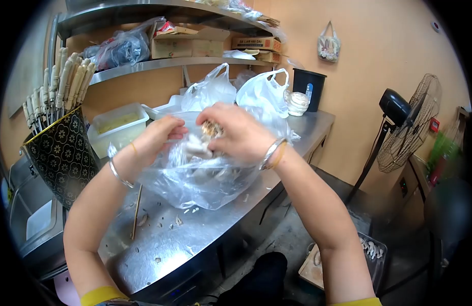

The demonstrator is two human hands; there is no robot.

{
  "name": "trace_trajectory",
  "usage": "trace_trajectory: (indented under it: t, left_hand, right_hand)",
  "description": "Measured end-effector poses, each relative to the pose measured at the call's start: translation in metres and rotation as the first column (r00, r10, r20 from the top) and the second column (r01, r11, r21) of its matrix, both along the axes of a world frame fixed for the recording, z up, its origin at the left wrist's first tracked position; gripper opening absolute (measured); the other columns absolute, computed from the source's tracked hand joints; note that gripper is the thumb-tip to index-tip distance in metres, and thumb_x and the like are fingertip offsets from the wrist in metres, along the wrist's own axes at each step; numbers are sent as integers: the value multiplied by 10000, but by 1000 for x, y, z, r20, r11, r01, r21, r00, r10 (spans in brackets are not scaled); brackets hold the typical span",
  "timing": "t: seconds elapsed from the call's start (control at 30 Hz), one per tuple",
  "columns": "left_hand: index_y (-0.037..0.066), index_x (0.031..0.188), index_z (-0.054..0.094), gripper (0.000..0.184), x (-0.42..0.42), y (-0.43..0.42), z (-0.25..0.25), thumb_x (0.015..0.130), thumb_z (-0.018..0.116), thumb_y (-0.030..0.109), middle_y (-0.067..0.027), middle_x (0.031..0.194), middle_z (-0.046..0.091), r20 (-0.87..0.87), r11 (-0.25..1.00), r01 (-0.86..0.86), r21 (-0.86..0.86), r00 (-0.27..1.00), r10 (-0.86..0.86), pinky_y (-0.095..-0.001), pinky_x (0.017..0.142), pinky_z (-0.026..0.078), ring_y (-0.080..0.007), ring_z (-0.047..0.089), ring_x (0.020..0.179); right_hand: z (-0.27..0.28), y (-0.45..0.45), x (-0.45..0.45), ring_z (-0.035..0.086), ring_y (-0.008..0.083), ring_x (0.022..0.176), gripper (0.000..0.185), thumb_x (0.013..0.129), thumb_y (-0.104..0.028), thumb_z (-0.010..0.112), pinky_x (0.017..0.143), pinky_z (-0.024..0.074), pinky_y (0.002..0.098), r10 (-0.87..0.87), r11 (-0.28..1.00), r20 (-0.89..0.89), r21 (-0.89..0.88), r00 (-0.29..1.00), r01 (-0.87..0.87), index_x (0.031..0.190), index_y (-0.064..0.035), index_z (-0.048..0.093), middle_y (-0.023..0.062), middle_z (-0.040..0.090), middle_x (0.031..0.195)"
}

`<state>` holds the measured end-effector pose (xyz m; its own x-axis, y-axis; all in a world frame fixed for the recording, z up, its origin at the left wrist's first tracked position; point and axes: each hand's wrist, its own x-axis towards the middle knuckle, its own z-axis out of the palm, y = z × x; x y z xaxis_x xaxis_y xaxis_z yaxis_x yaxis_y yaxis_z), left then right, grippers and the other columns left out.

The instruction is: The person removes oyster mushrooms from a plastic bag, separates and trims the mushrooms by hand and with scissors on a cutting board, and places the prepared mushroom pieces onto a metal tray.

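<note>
My right hand (236, 130) is closed around a clump of mushrooms (211, 129), whitish with a rough brown end, above a clear plastic bag (205, 186). Blurred pale pieces (197, 148) show just below the clump, at the bag's mouth. At the bag's left side is my left hand (162, 133), its fingers loosely bent and apart, with nothing visible in them. The bag rests on a steel table (195, 229) and holds more pale pieces, which the plastic partly hides.
A thin stick (137, 211) and scraps lie on the table. Left stand a patterned bin (62, 153) of wooden-handled skewers and a white tub (118, 122). Behind are white bags (264, 94) and a black bucket (308, 89). A fan (409, 122) and a tray (371, 255) are right.
</note>
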<state>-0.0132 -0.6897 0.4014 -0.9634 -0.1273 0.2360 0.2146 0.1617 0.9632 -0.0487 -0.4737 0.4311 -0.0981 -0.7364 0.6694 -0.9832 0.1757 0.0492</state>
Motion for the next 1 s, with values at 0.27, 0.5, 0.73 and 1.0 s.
trace_trajectory:
  t: [0.27,0.5,0.73,1.0]
  left_hand:
    - [66,1124,552,322,8,-21,-16,804,532,94,-127,1083,591,6,651,207,-730,955,-298,-296,848,430,-211,567,952]
    - [116,1101,586,433,17,-22,-30,674,572,42,-65,940,588,-332,-336,-387,-859,920,-210,-330,878,418,-245,512,988]
    - [56,1087,594,370,17,-19,0,730,515,-5,-125,1014,609,-171,104,-148,-983,951,-257,-371,883,427,-290,558,970]
    - [-25,964,575,183,135,161,61,837,489,75,-98,773,624,-255,627,282,-726,736,-627,-246,647,501,-160,627,719]
  right_hand:
    - [18,39,-6,487,302,943,336,667,-26,652,831,403,367,-211,929,26,-306,977,209,968,-53,505,120,512,919]
    - [27,55,5,558,156,770,293,745,20,613,729,470,277,549,754,677,-655,490,60,1011,-43,507,59,561,921]
    - [35,94,20,581,254,921,206,889,-101,503,789,508,399,906,322,294,-946,-304,45,1063,8,525,156,589,1016]
    - [-95,285,93,607,206,671,246,929,-188,413,578,523,303,756,438,530,-846,383,305,1032,19,498,117,604,851]
